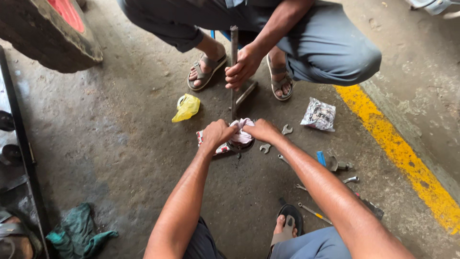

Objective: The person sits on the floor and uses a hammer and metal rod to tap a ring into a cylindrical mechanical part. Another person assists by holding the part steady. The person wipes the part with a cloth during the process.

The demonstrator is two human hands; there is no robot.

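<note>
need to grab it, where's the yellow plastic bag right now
In the head view the yellow plastic bag lies on the concrete floor, left of the upright metal rod and just up-left of the person's left hand.

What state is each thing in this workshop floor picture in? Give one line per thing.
Left hand: closed on the pale pink cloth.
Right hand: pressing the same cloth.
Pale pink cloth: bunched over a dark round part.
Upright dark metal rod: vertical, held by another person's hand.
Yellow plastic bag: crumpled on the floor.
Green rag: crumpled on the floor.
Small steel spanners: lying loose.
</note>
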